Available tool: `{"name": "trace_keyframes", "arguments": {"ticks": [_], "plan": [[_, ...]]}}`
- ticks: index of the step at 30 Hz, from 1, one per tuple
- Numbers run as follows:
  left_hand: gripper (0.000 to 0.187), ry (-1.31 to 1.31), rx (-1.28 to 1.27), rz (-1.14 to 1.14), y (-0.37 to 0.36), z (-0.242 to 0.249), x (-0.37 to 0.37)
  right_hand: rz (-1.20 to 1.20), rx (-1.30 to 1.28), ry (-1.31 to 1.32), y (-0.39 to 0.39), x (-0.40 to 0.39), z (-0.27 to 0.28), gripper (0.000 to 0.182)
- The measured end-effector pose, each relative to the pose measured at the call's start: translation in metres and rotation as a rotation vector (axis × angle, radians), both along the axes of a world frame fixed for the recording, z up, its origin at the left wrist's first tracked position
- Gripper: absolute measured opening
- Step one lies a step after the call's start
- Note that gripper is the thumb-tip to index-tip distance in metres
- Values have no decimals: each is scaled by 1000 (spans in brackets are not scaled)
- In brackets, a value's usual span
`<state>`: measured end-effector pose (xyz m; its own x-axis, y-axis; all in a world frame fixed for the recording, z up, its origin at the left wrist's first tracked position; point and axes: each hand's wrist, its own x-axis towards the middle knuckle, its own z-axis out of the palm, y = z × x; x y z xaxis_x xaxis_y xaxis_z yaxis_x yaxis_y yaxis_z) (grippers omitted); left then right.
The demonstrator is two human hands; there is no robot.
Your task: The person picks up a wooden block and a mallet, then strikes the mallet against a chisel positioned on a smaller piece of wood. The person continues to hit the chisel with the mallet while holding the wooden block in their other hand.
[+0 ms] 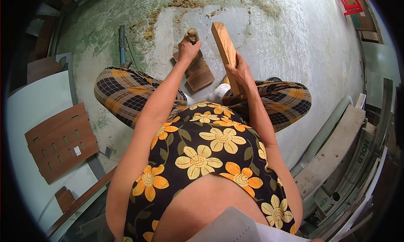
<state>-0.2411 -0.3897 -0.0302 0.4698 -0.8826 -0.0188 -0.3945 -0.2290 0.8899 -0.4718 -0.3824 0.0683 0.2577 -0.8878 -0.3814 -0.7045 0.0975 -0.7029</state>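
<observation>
My left hand (188,49) is wrapped round a short, rounded wooden tool (193,35), whose lower part is hidden by the hand. Beneath it a dark flat wooden board (199,76) lies tilted on the floor, between my crossed legs. In my right hand (241,72) is a long, light brown wooden block (224,43), gripped near its lower end. The block slants up and away from my lap, its far end free. A gap separates the two hands.
A blue-handled tool (122,46) lies on the floor at the left. Wood shavings (185,2) are scattered ahead. A slotted brown panel (62,142) rests at the left. Long boards (336,147) and a grey hose (323,134) lie at the right. A red stool (349,4) stands far right.
</observation>
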Motion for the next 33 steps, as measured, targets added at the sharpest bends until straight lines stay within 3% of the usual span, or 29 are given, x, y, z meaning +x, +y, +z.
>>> {"name": "trace_keyframes", "arguments": {"ticks": [18, 21, 28, 30, 33], "plan": [[49, -104, 194, -88, -18, -12, 3, 15, -66, -58, 1, 8, 6, 71], [54, -155, 227, -106, -23, -13, 2, 16, -79, -42, -1, 17, 32, 72], [55, 21, 105, -141, -24, -5, -1, 114, -232, -67, -21, 44, 84, 70], [53, 0, 184, -127, -27, -7, 0, 122, -294, -128, -22, 56, 98, 70], [45, 17, 226, -138, -26, 5, -1, 150, -317, -133, -23, 64, 83, 71]]}}
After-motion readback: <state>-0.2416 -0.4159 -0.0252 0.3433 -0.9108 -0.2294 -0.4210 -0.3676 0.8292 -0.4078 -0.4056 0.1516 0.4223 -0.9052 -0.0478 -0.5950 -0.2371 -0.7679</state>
